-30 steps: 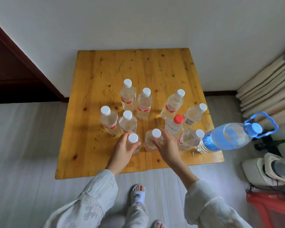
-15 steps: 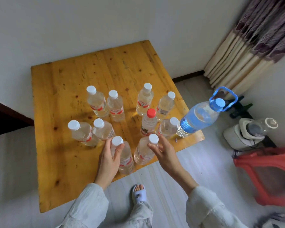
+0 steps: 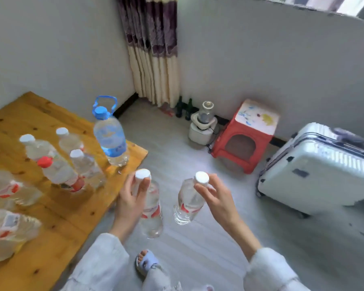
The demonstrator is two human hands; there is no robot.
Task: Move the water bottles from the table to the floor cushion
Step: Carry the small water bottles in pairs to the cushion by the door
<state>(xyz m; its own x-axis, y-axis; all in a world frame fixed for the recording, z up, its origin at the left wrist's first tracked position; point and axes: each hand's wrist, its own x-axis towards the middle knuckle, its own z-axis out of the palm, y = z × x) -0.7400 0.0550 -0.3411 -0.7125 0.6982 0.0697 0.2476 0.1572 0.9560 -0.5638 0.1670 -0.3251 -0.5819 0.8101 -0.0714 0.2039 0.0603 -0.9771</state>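
My left hand (image 3: pixel 130 203) grips a clear white-capped water bottle (image 3: pixel 152 215) by its neck, hanging over the floor just off the table's edge. To its right my right hand (image 3: pixel 215 198) holds a second such bottle (image 3: pixel 187 203), tilted, by its cap. Several more small bottles stand on the wooden table (image 3: pixel 57 225) at the left, one with a red cap (image 3: pixel 57 171). A large blue-capped bottle (image 3: pixel 110 135) with a handle stands near the table's corner. No floor cushion is in view.
A red plastic stool (image 3: pixel 243 143) and a white appliance (image 3: pixel 202 127) stand by the far wall. A white suitcase (image 3: pixel 319 171) lies at the right. A curtain (image 3: pixel 153 49) hangs in the corner, dark bottles beneath it. My slippered foot (image 3: pixel 145 261) is on the grey floor.
Both hands have lifted their bottles off the table and carried them rightward over the floor. The view has swung right, bringing the stool and suitcase into sight.
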